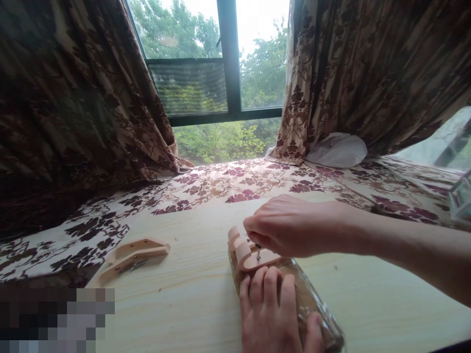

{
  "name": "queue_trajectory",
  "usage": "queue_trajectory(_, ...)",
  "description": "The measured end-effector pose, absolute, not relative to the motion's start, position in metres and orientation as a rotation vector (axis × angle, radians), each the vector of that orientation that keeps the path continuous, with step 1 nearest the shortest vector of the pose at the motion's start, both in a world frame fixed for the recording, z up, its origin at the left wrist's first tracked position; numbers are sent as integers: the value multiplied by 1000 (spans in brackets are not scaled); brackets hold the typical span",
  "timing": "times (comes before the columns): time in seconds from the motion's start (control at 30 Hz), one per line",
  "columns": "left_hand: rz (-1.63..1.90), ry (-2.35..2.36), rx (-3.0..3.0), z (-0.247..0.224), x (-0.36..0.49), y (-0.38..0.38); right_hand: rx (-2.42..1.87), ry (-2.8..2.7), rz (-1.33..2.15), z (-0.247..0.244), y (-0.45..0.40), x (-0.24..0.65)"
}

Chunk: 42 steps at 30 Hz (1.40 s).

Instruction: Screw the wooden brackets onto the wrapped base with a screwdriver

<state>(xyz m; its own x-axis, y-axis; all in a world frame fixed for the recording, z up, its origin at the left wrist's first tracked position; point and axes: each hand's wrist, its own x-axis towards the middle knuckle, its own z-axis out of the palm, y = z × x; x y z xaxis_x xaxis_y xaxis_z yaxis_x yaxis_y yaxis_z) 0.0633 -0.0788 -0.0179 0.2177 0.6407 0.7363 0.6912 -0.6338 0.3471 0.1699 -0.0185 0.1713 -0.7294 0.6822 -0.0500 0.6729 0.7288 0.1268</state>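
A brown block in a clear, shiny casing (312,299) lies on the pale wooden board. At its far end rests a light wooden piece (253,262) with rounded ends. My left hand (270,309) lies palm down over the block, fingers spread, fingertips at the near edge of the wooden piece. Above that piece, my right hand (287,225) is closed in a fist around a small metal item (258,252), whose thin shaft points down onto the wood. The part inside my fist is hidden.
On the left of the board (191,284) lie angled wooden pieces (138,252) with small thin metal bits (136,265) beside them. Flowered cloth (206,189) spreads behind, up to the window. A white bag (338,149) lies by the right curtain. A clear box (460,198) stands far right.
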Motion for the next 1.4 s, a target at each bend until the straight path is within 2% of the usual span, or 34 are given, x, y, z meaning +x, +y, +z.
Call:
queue_trajectory(0.2, -1392, -1309, -2401, -21, 65, -79, 1329, 2729, 202, 171, -18, 169)
queue_trajectory(0.4, -1544, -1359, -2318, -20, 72, -80, 1185, 2729, 165, 188, -24, 167)
queue_trajectory(0.53, -1523, -1371, -2339, -19, 71, -79, 1063, 2744, 133, 186, -24, 164)
queue_trajectory(0.9, -1441, -1323, -2413, -19, 66, -79, 1360, 2740, 163, 173, -14, 170)
queue_trajectory(1.07, -1570, -1354, -2324, -19, 71, -80, 1209, 2768, 101, 182, -22, 167)
queue_trajectory(1.23, -1433, -1346, -2372, -21, 68, -79, 1014, 2845, 105, 180, -24, 166)
queue_trajectory(1.4, -1354, -1323, -2429, -21, 62, -79, 1204, 2814, 136, 172, -19, 168)
